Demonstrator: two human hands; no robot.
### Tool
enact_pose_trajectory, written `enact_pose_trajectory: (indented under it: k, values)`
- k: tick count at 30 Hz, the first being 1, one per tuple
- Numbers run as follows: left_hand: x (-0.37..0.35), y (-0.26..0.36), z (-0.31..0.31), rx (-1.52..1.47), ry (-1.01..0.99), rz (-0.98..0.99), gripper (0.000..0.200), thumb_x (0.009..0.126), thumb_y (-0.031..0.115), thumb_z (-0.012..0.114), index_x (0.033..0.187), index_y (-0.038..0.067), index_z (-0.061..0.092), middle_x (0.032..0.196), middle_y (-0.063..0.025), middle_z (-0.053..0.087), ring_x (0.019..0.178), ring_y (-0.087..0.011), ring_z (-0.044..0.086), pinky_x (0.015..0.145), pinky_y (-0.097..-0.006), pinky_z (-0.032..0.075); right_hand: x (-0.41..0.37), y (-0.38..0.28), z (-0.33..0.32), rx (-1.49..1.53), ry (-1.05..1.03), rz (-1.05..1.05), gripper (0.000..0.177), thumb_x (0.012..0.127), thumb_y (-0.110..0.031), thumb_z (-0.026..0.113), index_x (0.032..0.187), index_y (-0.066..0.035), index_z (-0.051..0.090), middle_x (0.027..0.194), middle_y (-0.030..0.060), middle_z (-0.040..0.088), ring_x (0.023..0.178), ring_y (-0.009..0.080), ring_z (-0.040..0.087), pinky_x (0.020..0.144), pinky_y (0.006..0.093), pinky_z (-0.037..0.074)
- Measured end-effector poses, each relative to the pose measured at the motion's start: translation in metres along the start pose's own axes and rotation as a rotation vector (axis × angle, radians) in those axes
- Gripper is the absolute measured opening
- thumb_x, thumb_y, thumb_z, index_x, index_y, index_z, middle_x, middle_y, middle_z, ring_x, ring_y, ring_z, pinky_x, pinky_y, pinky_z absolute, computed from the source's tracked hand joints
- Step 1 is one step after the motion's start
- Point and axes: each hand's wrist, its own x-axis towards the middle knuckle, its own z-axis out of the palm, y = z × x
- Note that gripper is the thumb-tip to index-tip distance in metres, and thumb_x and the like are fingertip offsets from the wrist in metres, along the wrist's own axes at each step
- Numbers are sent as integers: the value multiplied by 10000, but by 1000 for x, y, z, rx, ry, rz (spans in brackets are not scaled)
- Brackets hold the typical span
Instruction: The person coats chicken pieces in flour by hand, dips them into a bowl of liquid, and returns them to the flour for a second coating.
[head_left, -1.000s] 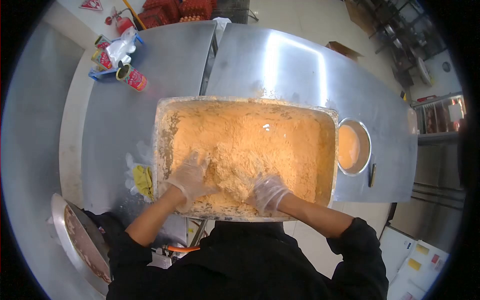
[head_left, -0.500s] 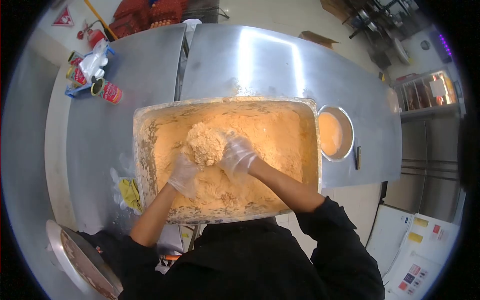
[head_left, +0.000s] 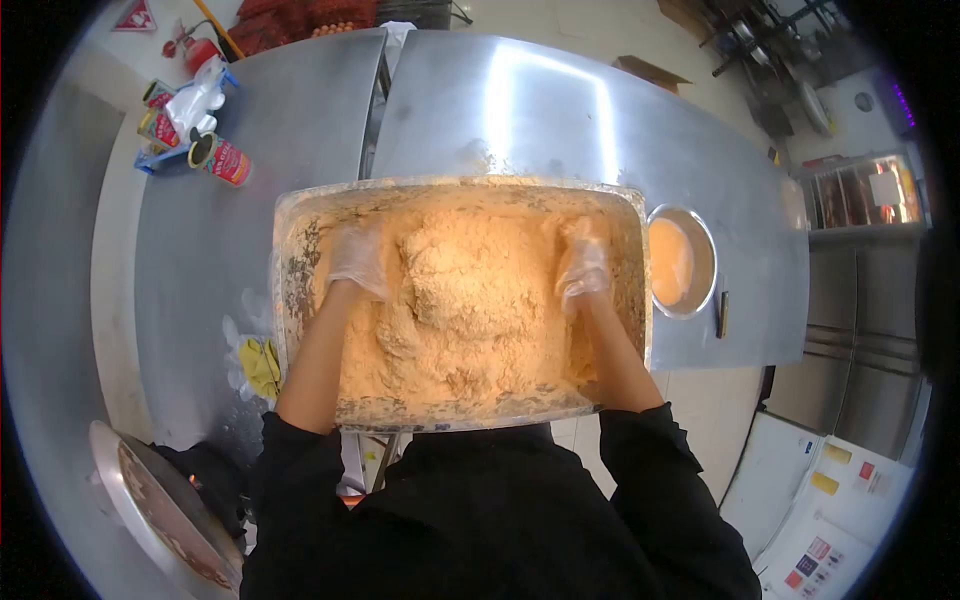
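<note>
A big rectangular tub (head_left: pixel 283 330) holds loose orange-tan flour (head_left: pixel 470 380). In its middle rises a lumpy, flour-coated heap (head_left: pixel 470 270); what lies under the coating is hidden. My left hand (head_left: pixel 358 258), in a clear plastic glove, dips into the flour at the tub's left side, beside the heap. Near the right wall is my right hand (head_left: pixel 585 260), gloved likewise and dusted with flour. The fingers of both hands are sunk in the flour or blurred, so their grip does not show.
A metal bowl (head_left: pixel 708 262) of orange liquid stands right of the tub on the steel table (head_left: pixel 440 110). A narrow dark object (head_left: pixel 723 315) lies beside it. At left are a yellow cloth (head_left: pixel 260 367), a can (head_left: pixel 222 160) and a blue basket (head_left: pixel 160 158).
My hands have moved apart from the clump held up between them, left hand up and slightly left, right hand over to the right side. A broad heap now lies in the middle.
</note>
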Motion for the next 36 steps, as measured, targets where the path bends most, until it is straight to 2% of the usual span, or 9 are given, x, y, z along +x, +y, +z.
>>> enact_pose_trajectory:
  k: [2, 10, 14, 17, 20, 21, 24, 29, 36]
  values:
    - [8, 5, 13, -222, -85, -2, 520, 907, 498, 529, 1117, 24, 568, 960, -122, 602, 899, -252, 610, 875, -444, 505, 27, 59, -8, 444, -16, 256, 524, 943, -327, 551, 1380, -65, 428, 1318, 100, 529, 1156, 194, 538, 919, 247, 461]
    - [-20, 53, -9, -770, -356, -34, 603, 931, 413, 570, 1369, 13, 461, 1305, -151, 519, 1211, -243, 490, 1060, -360, 372, -18, -152, 198, -344, -189, 890, 649, 982, -477, 388, 1479, -77, 270, 1544, 172, 219, 1398, 332, 261, 1159, 476, 193]
    - [-83, 74, -67, -776, -346, 53, 508, 939, 373, 564, 1214, -54, 556, 1042, -149, 631, 959, -201, 589, 894, -357, 478, -43, -143, 197, -212, -532, 719, 417, 960, -359, 503, 1251, -63, 545, 1208, 117, 593, 985, 213, 628, 816, 326, 561]
    - [-86, 43, -81, -564, -340, 217, 469, 955, 288, 551, 1253, -73, 527, 1104, -167, 636, 897, -191, 610, 836, -305, 506, -84, -172, 206, -371, -709, 371, 444, 958, -421, 521, 1215, -64, 588, 1077, 117, 644, 891, 172, 641, 763, 313, 560]
    - [-122, 74, -98, 135, -242, -214, 513, 980, 262, 491, 1377, -50, 400, 1230, -135, 598, 895, -238, 614, 881, -335, 497, -97, -205, 191, -383, -565, 140, 297, 958, -271, 534, 1140, -51, 615, 936, 66, 667, 777, 140, 639, 673, 252, 568]
    - [-113, 45, -78, 166, -337, 18, 545, 987, 293, 463, 1414, -24, 344, 1302, -132, 544, 972, -248, 598, 925, -351, 471, -93, -196, 164, -279, -555, -11, 288, 959, -204, 509, 1179, -30, 576, 1006, 82, 646, 861, 170, 637, 705, 265, 568]
    - [-87, -31, -15, 47, -562, 321, 678, 975, 432, 427, 1499, 66, 200, 1479, -133, 375, 1209, -280, 486, 1046, -389, 384, -79, -171, 103, -434, -671, 388, 341, 970, -241, 484, 1248, -52, 542, 1125, 99, 614, 994, 204, 594, 854, 301, 493]
    - [-113, 40, -6, -365, -725, -122, 785, 925, 611, 437, 1509, 134, 218, 1557, -142, 215, 1413, -303, 253, 1123, -438, 284, -82, -128, 123, -660, -938, 535, 421, 970, -246, 470, 1358, -84, 475, 1295, 129, 563, 1183, 255, 530, 1065, 345, 379]
    - [-95, 31, 64, -978, -739, -170, 513, 906, 340, 597, 1315, 40, 518, 1326, -157, 523, 1155, -223, 549, 945, -385, 478, -73, -117, 122, -995, -921, 191, 474, 887, -46, 527, 1354, -109, 480, 1224, 132, 603, 1092, 254, 580, 1030, 344, 410]
